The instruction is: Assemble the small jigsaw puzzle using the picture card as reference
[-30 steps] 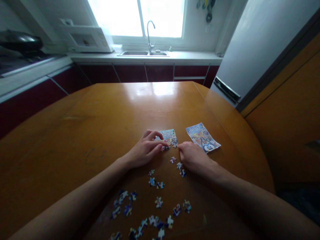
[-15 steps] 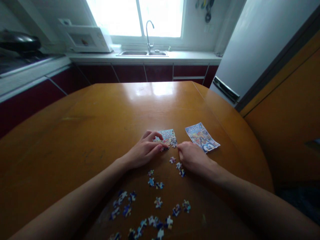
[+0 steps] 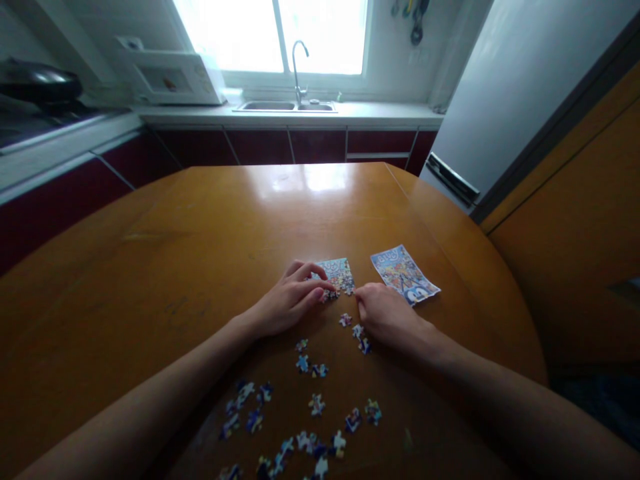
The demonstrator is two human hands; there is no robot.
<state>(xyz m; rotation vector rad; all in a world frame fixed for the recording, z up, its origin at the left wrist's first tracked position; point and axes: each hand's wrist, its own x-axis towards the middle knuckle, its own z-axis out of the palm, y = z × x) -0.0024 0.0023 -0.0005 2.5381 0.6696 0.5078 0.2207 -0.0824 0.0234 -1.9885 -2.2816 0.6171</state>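
Note:
A partly assembled jigsaw lies on the wooden table. My left hand rests beside it, fingers bent, fingertips pressing on pieces at its lower left edge. My right hand lies curled at the jigsaw's lower right corner, fingers closed; what they hold is hidden. Several loose pieces are scattered on the table between my forearms, a few right by my right hand. A printed picture card lies just right of the jigsaw.
The round table's edge curves away at the right, near a fridge and a wooden panel. Behind the table a counter holds a sink with tap, a microwave and a pan at the left.
Nearly nothing: both hands stay at the jigsaw's lower edge, with my left fingers shifting slightly on the pieces.

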